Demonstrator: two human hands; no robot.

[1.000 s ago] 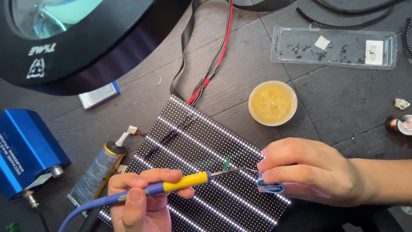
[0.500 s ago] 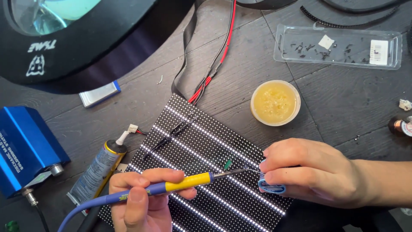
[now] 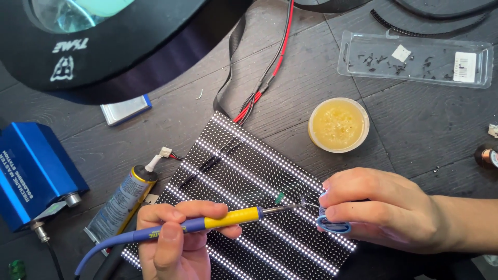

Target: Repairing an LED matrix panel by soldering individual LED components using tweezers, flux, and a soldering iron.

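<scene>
Gripping one soldering iron [image 3: 207,223] (two hands)

Soldering iron tip meets tweezers over a lit LED panel

The left hand [image 3: 174,241] grips a blue-yellow soldering iron [image 3: 207,224]; the right hand [image 3: 381,210] pinches blue-handled tweezers [image 3: 332,224] at its tip above the LED panel [image 3: 244,176].

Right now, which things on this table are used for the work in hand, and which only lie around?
In use:
left hand
soldering iron
right hand
blue tweezers
LED panel

Lying about:
yellow paste pot
glue tube
blue box
clear plastic tray
</scene>
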